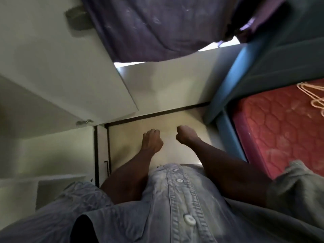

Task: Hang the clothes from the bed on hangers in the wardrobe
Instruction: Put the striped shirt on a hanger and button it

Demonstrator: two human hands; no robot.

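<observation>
both the left hand [152, 139] and right hand [186, 134] seem curled empty, red mattress [280, 127] just right.

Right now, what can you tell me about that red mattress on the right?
The red quilted mattress lies flat inside a blue bed frame at the right of the view. Its fabric top is stitched in a rounded, honeycomb-like pattern and looks worn, with pale scuffed patches. It carries no sheet. Light orange hangers rest on its far right part, and a crumpled grey-green garment lies over its near edge. Neither hand touches it.
</observation>
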